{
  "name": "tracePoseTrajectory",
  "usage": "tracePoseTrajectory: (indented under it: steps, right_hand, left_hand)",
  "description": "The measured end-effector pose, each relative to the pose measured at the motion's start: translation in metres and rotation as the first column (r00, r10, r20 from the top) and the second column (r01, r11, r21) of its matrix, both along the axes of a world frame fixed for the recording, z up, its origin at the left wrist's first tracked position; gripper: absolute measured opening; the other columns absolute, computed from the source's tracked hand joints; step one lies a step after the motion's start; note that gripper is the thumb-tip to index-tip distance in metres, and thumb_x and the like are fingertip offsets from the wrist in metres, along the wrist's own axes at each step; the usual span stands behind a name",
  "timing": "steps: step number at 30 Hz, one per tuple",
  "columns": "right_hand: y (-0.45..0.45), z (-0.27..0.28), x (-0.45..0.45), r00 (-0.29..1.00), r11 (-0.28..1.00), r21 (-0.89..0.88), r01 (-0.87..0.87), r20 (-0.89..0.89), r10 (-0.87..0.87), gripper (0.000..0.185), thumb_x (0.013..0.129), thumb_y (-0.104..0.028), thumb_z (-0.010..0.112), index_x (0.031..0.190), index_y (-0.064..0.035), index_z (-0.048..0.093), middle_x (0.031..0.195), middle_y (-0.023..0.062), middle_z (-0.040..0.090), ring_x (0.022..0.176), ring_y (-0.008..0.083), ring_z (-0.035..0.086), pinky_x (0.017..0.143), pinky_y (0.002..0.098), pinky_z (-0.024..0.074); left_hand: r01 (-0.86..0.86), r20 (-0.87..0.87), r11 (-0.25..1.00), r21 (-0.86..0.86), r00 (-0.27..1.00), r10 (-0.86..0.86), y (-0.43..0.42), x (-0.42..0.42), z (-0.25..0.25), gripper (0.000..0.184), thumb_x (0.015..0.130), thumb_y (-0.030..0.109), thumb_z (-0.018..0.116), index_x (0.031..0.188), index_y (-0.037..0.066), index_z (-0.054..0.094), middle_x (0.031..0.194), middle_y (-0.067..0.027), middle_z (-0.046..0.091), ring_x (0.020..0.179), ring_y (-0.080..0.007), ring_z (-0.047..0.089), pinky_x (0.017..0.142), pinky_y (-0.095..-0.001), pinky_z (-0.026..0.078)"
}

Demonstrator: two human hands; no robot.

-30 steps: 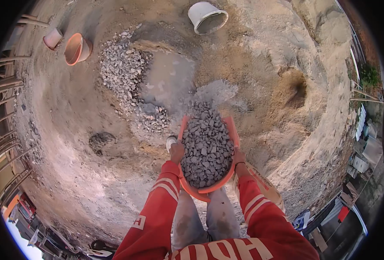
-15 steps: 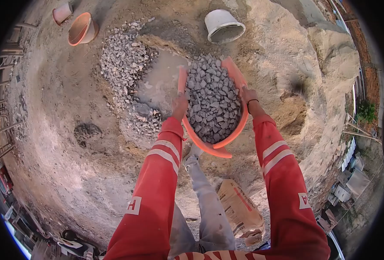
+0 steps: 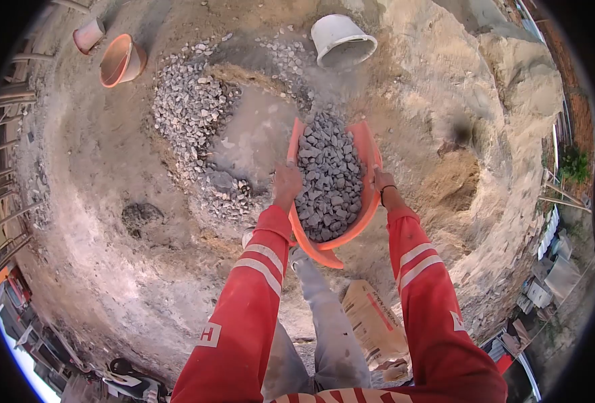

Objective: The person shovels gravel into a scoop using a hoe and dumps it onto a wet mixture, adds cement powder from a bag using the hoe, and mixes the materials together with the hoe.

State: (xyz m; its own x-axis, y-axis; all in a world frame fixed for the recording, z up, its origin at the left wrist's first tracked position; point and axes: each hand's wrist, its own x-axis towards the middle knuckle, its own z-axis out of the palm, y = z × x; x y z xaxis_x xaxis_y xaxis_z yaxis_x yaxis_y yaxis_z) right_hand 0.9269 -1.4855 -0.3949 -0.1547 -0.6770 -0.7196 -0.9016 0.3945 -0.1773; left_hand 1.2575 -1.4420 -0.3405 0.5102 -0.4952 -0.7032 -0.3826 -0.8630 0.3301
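An orange open-fronted tub (image 3: 370, 156) is in front of my legs, its open side facing away from me. Grey crushed stone (image 3: 330, 185) fills much of it and spreads past its open edge. My left hand (image 3: 287, 183) is closed on the tub's left rim. On the opposite rim, my right hand (image 3: 385, 185) has its fingers wrapped round the edge, with a dark band at the wrist. Loose stones (image 3: 289, 57) lie on the ground beyond the open side. The tub's underside is hidden.
A curved heap of crushed stone (image 3: 189, 101) borders a shallow puddle (image 3: 254, 127). Farther off lie a white bucket (image 3: 341, 37), an orange-rimmed bucket (image 3: 124, 62) and a pale bucket (image 3: 88, 36). Beside my feet is a brown paper sack (image 3: 371, 322). Rough rock rises on the right.
The tub has come back toward my body, drawn by both hands. Stones have slid out of its open front, and some now lie scattered on the ground near the white bucket.
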Motion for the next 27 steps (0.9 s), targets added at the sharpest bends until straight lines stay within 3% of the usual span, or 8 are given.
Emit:
tracePoseTrajectory:
  steps: [2, 9, 11, 15, 17, 21, 26, 27]
  right_hand:
    - [0.005, 0.029, -0.001, 0.981, 0.967, 0.166, 0.192, -0.006, -0.194, 0.064, 0.098, -0.056, 0.04, 0.072, -0.0045, 0.068, 0.063, 0.0094, 0.066, 0.065, 0.0226, 0.064, 0.069, 0.0375, 0.0486]
    - [-0.043, 0.031, -0.005, 0.982, 0.903, 0.424, 0.069, -0.189, 0.014, 0.044, 0.096, -0.044, 0.053, 0.098, -0.003, 0.071, 0.073, 0.0104, 0.07, 0.078, 0.0225, 0.07, 0.07, 0.0412, 0.0529]
    - [-0.077, 0.007, -0.005, 0.384, 0.333, 0.504, -0.797, -0.003, 0.923, 0.039, 0.095, -0.038, 0.056, 0.11, -0.0038, 0.067, 0.085, 0.0118, 0.072, 0.088, 0.0254, 0.071, 0.075, 0.0436, 0.0558]
    - [-0.15, 0.01, 0.02, 0.447, 0.452, 0.389, -0.803, -0.11, 0.888, 0.043, 0.095, -0.034, 0.055, 0.122, -0.0017, 0.06, 0.101, 0.0171, 0.07, 0.095, 0.0326, 0.069, 0.08, 0.0442, 0.0563]
    - [-0.168, 0.047, 0.058, 0.996, 0.99, 0.134, 0.039, -0.087, -0.028, 0.045, 0.091, -0.037, 0.06, 0.122, -0.0052, 0.065, 0.129, 0.022, 0.06, 0.116, 0.0406, 0.06, 0.094, 0.0485, 0.051]
    - [-0.186, 0.114, 0.127, 0.999, 0.983, -0.184, -0.001, -0.035, -0.005, 0.052, 0.093, -0.042, 0.053, 0.124, -0.0004, 0.06, 0.121, 0.0275, 0.062, 0.113, 0.0448, 0.059, 0.094, 0.0483, 0.0495]
    - [-0.228, 0.135, 0.149, 0.998, 0.991, -0.12, -0.055, -0.015, 0.054, 0.051, 0.092, -0.042, 0.054, 0.125, -0.0037, 0.062, 0.125, 0.0233, 0.062, 0.117, 0.0403, 0.059, 0.096, 0.0464, 0.0496]
    - [-0.239, 0.122, 0.14, 0.994, 0.991, -0.085, -0.105, -0.022, 0.103, 0.051, 0.092, -0.042, 0.055, 0.124, -0.0039, 0.063, 0.126, 0.0206, 0.063, 0.117, 0.0388, 0.06, 0.096, 0.0457, 0.0501]
  left_hand:
    - [0.349, -0.135, 0.937, -0.03, 0.927, -0.349, 0.039, -0.007, -0.033, 0.054, 0.1, 0.04, 0.04, 0.112, -0.006, 0.065, 0.105, -0.0293, 0.067, 0.1, -0.0467, 0.065, 0.085, -0.0507, 0.052]
    - [-0.129, -0.477, 0.972, 0.198, 0.853, 0.211, 0.123, -0.051, -0.122, 0.048, 0.1, 0.039, 0.036, 0.102, 0.001, 0.065, 0.086, -0.0209, 0.067, 0.074, -0.035, 0.066, 0.064, -0.046, 0.054]
    - [-0.334, -0.58, 0.892, 0.304, 0.679, 0.451, 0.1, -0.043, -0.103, 0.041, 0.101, 0.038, 0.037, 0.102, 0.006, 0.063, 0.08, -0.0144, 0.065, 0.064, -0.0294, 0.063, 0.058, -0.043, 0.053]
    - [-0.52, -0.643, 0.78, 0.349, 0.472, 0.603, 0.038, -0.015, -0.089, 0.043, 0.101, 0.044, 0.032, 0.099, 0.011, 0.059, 0.068, -0.0061, 0.059, 0.049, -0.0221, 0.054, 0.045, -0.0392, 0.048]
    - [-0.543, -0.612, 0.816, 0.196, 0.582, 0.535, 0.001, 0.007, -0.084, 0.047, 0.102, 0.044, 0.031, 0.095, 0.008, 0.06, 0.067, -0.009, 0.059, 0.046, -0.0228, 0.053, 0.04, -0.0396, 0.045]
    - [-0.389, -0.364, 0.919, 0.062, 0.849, 0.383, -0.064, 0.059, -0.045, 0.037, 0.097, 0.039, 0.046, 0.098, 0.005, 0.061, 0.073, -0.0088, 0.064, 0.061, -0.0236, 0.063, 0.05, -0.0391, 0.052]
    - [-0.512, -0.48, 0.856, 0.073, 0.734, 0.481, -0.103, 0.144, -0.009, 0.037, 0.098, 0.036, 0.047, 0.102, 0.001, 0.058, 0.071, -0.012, 0.063, 0.057, -0.0239, 0.063, 0.052, -0.0406, 0.053]
    - [-0.537, -0.502, 0.842, 0.054, 0.714, 0.488, -0.106, 0.14, 0.009, 0.052, 0.102, 0.047, 0.03, 0.082, 0.004, 0.052, 0.062, -0.0082, 0.053, 0.044, -0.0215, 0.046, 0.043, -0.0378, 0.044]
